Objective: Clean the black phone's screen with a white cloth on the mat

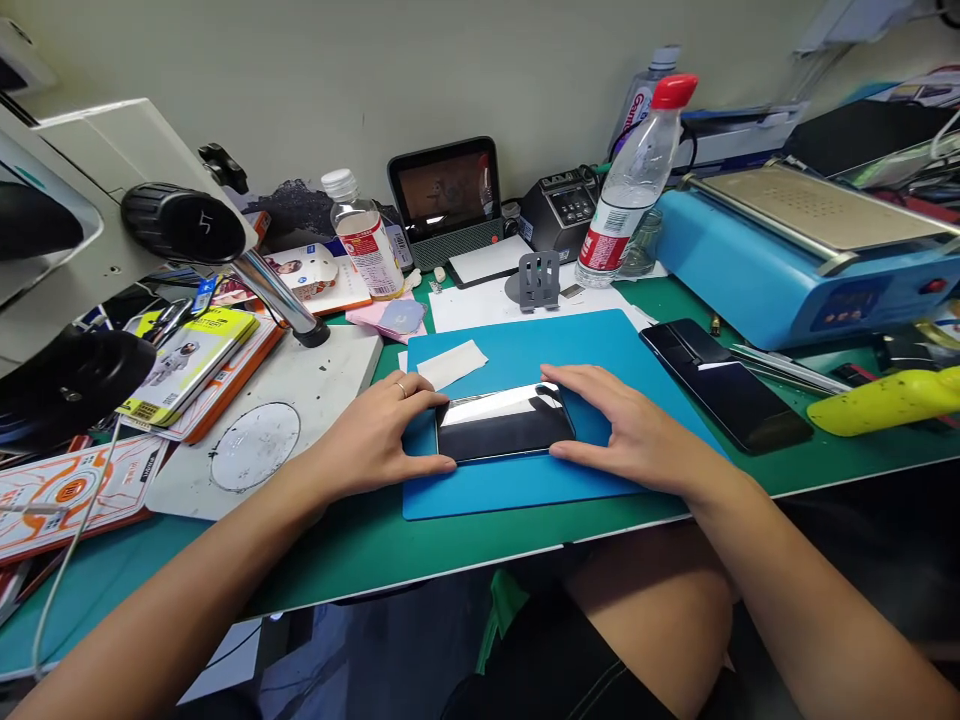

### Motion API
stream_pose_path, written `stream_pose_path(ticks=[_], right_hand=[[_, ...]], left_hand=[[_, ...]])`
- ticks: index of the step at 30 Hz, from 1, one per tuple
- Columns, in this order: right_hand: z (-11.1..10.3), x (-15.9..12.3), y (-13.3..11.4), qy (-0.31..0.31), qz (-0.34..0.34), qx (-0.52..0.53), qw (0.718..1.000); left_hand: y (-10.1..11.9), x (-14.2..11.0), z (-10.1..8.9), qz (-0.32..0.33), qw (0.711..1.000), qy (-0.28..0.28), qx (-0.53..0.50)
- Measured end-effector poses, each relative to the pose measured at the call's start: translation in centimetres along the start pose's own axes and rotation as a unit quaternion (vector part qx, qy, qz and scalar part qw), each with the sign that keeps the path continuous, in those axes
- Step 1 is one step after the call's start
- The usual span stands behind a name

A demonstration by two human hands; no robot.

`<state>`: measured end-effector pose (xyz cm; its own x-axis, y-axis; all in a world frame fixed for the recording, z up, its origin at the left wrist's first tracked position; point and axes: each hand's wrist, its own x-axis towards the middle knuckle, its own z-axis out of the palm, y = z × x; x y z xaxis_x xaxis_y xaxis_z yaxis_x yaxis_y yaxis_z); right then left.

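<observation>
Forearms angled inward, left hand facing right hand, thumbs opposing index fingers

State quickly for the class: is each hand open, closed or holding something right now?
Left hand: holding the left end of a glossy black rectangular phone.
Right hand: holding that phone's right end.

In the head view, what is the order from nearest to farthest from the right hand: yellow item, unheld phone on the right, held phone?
1. Held phone: touched by right hand, on blue mat.
2. Unheld phone: right of the mat.
3. Yellow item: farther right, past that phone.
</observation>
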<state>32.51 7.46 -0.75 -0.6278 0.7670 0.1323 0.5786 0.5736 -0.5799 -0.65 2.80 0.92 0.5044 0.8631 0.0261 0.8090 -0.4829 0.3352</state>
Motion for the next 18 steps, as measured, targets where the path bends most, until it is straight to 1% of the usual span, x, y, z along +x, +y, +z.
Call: stream_pose_path(ticks=[7,14,18], right_hand=[[0.10,-0.50,0.72,-0.003,0.000,0.002,1.000],[-0.10,-0.56,0.32,-0.009,0.011,0.003,1.000],[-0.01,-0.53,0.56,-0.015,0.010,-0.001,1.000]], left_hand=[[-0.01,-0.01,0.09,0.001,1.000,0.003,-0.007],[-0.24,0.17,0.44,-0.002,1.000,-0.004,-0.009],[-0.27,0.24,0.54,-0.004,1.000,-0.006,-0.005]])
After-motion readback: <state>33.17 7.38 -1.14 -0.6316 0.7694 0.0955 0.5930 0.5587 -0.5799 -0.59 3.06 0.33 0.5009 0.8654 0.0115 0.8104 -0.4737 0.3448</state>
